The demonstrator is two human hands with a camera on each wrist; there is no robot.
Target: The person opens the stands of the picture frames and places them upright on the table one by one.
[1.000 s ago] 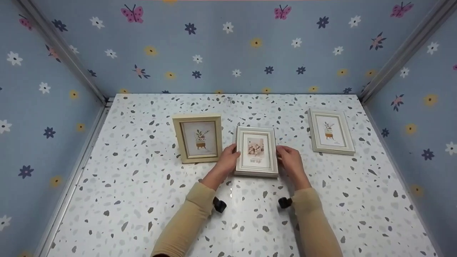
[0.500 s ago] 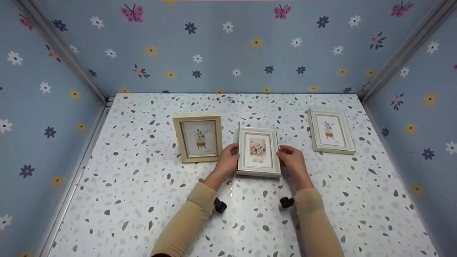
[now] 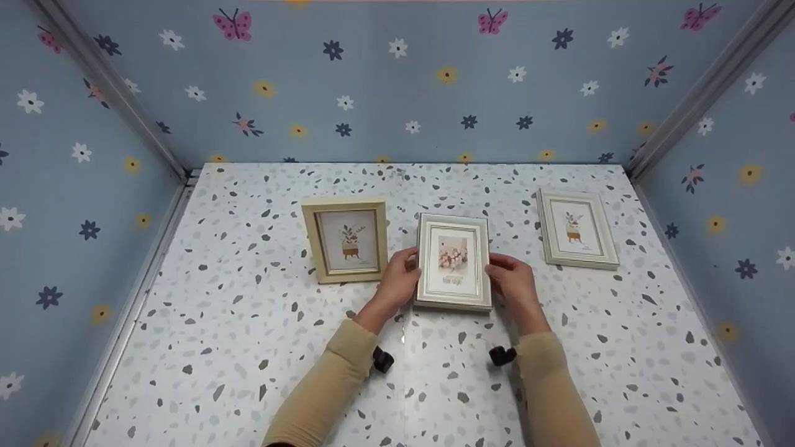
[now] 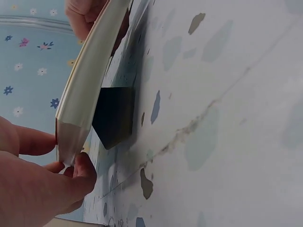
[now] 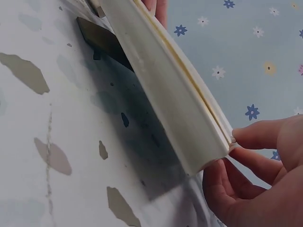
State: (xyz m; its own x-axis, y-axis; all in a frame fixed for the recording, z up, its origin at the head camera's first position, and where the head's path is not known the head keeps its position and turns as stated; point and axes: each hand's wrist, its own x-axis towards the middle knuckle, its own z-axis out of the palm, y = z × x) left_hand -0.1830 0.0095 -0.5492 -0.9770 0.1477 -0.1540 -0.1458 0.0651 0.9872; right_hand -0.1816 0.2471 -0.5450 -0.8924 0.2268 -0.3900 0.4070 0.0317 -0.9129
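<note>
A white picture frame (image 3: pixel 454 264) with a flower print faces up between both hands, in the middle of the head view. My left hand (image 3: pixel 399 279) pinches its left side, thumb in front and fingers behind. On the opposite side my right hand (image 3: pixel 514 285) pinches the other edge in the same way. In the left wrist view, the frame is tilted and raised off the table, and a dark support leg (image 4: pixel 114 116) juts from its back. The right wrist view shows that leg (image 5: pixel 105 42) too, with a shadow under the frame.
Left of the held frame stands a cream picture frame (image 3: pixel 350 242) with a potted-plant print, close to my left hand. Another pale frame (image 3: pixel 577 228) lies at the right on the speckled table (image 3: pixel 248 347). Flowered blue walls (image 3: pixel 397 81) enclose the back and sides.
The held frame has shifted slightly right, and its far edge has risen a little. Both hands moved with it, keeping their grip. The other two frames stayed in place.
</note>
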